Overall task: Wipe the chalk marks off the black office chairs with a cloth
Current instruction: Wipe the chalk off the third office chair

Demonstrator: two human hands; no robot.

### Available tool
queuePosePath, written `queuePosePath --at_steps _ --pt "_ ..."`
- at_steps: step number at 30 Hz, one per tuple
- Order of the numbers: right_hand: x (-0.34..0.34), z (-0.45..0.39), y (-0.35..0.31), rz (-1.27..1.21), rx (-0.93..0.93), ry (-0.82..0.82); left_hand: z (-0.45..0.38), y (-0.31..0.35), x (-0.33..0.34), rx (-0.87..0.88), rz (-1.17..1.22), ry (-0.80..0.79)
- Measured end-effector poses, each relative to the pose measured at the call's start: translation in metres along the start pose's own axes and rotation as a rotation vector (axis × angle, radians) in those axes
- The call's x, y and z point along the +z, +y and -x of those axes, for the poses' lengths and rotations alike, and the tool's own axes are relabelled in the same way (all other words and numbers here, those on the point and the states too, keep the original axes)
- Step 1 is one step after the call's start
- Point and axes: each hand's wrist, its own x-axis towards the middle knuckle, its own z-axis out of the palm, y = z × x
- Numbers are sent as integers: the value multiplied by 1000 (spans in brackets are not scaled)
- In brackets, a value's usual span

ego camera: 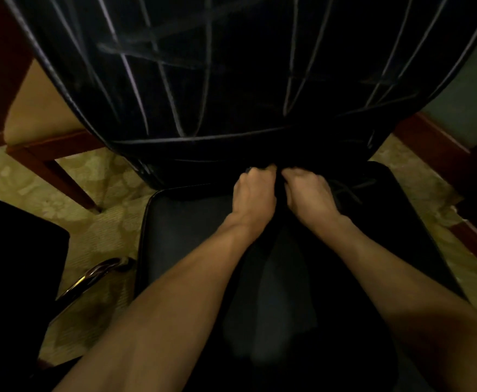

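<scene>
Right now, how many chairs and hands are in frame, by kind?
Black office chairs: 2 (one at centre, one partly seen at lower left)
Wooden chairs: 2 (left, right)
Hands: 2 (left hand, right hand)
Total: 6

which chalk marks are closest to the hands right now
The small scribble on the seat, just beside the right hand. The smeared lines on the backrest sit far above both hands.
</scene>
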Motion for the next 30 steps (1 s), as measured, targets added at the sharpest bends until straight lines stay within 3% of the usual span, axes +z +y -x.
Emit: queuePosePath --at_steps 4,8,13,17,20,25,30 --pt "0 67 -10 -122 -115 105 67 -2 1 38 61 -11" --pt "0 122 -27 -107 -139 80 123 -8 -2 103 123 -82" --pt "-5 49 -23 -19 -109 -27 53 -16 -1 69 14 25" --pt "-13 9 -19 85 38 -58 1 -5 6 -14 35 76" --pt "-13 36 -12 42 93 -39 18 8 11 12 77 59" --pt "-17 115 1 -21 13 129 78 17 15 288 159 39" --pt "-24 77 35 54 122 0 30 45 30 239 172 39"
